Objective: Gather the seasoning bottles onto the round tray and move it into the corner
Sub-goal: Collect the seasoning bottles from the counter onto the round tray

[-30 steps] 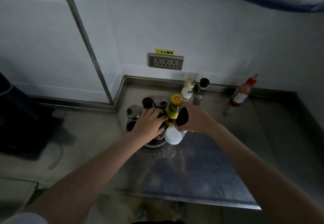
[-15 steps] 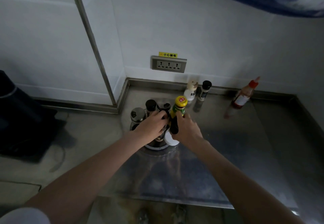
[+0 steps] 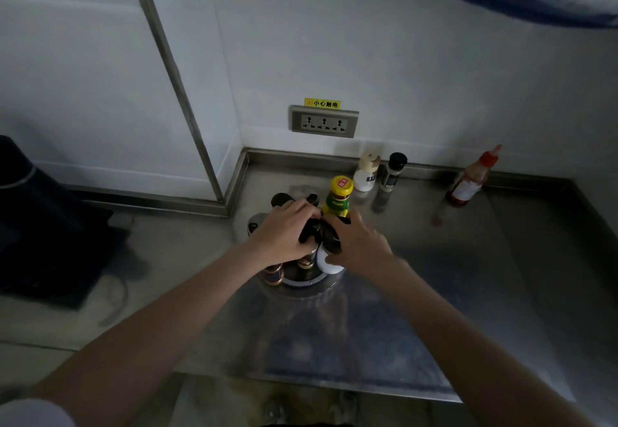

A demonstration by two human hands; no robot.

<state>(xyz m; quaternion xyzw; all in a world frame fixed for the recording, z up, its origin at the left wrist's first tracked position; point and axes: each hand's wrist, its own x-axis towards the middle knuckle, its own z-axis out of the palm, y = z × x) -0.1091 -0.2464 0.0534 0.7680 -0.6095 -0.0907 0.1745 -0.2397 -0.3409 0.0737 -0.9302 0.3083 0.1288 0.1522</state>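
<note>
A dim steel counter [image 3: 434,293] seen from above, with two bare forearms reaching in to a crowded round tray [image 3: 301,284].

To the left of the fingers, a lidded jar [image 3: 255,224] stands at the tray's far-left edge. The left hand [image 3: 284,232] lies curled over the dark caps in the middle of the cluster; what the fingers actually hold cannot be told. Just beyond the fingertips of both hands rises a yellow-capped bottle [image 3: 339,194], upright on the tray. The right hand [image 3: 357,246] meets the left, its fingers wrapped narrowly around a dark-topped white bottle [image 3: 329,261] at the tray's right edge.

Farther right, beyond the fingers and against the wall, three bottles stand off the tray: a white shaker [image 3: 366,172], touching or just beside a black-capped jar [image 3: 394,172], and well apart, a red sauce bottle [image 3: 470,181].

The loaded tray looks heavy and top-heavy, and probably slides easily on the steel. A hold low on the rim, both sides, seems safer than the caps. The bottles look tall and narrow and might tip.
</note>
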